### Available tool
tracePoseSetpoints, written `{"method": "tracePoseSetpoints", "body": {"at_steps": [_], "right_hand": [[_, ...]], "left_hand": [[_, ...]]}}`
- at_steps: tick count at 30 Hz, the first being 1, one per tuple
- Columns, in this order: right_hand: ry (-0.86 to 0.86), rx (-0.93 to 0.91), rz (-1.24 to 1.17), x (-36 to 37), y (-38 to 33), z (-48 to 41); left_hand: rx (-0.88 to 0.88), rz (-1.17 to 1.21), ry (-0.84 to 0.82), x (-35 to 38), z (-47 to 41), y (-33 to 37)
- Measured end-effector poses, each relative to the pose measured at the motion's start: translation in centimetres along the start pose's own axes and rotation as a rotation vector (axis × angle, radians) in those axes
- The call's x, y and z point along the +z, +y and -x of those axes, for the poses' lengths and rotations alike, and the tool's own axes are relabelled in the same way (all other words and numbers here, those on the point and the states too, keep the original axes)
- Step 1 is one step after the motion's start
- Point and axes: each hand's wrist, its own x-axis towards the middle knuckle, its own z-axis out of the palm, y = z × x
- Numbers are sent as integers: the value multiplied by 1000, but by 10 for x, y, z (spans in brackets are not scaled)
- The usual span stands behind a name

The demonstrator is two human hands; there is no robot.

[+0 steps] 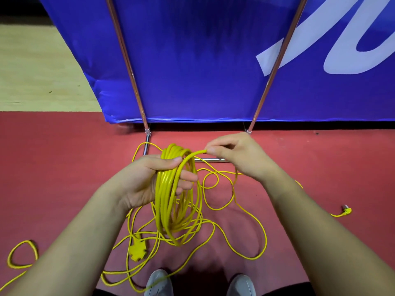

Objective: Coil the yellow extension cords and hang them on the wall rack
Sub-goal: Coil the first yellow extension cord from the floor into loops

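**Yellow extension cord gathered loop by loop in front of banner**

A person stands on a red floor [64, 167], seen from above, with a partly wound coil [162, 201] of yellow extension cord held up at the middle of the view. The left hand [149, 180] grips the top of the coil, fingers curled round the bundled strands and the thumb pressed over them. To the right, the right hand [239, 157] pinches a single strand between thumb and fingertips, just beside the top of the coil. The loose cord [265, 238] trails from the hands and sprawls in loops across the floor on the near side. A yellow socket block [137, 252] lies near the left forearm, and a yellow plug [347, 210] lies well apart at the right. Grey shoes [159, 283] show at the near edge. On the far side a blue banner [192, 60] hangs on a metal frame [126, 60].
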Motion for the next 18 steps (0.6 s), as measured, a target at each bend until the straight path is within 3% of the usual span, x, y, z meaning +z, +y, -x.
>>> {"method": "tracePoseSetpoints", "body": {"at_steps": [3, 6, 12, 15, 18], "right_hand": [[-158, -84, 72, 18, -23, 5], [-174, -115, 67, 24, -27, 5], [-291, 159, 119, 2, 40, 5], [-205, 269, 2, -1, 73, 11], [11, 313, -200, -2, 76, 6]], "left_hand": [[-1, -44, -18, 0, -2, -3], [16, -2, -72, -3, -1, -2], [89, 177, -153, -16, 2, 4], [66, 166, -118, -17, 3, 5], [-5, 4, -29, -11, 5, 5]]}}
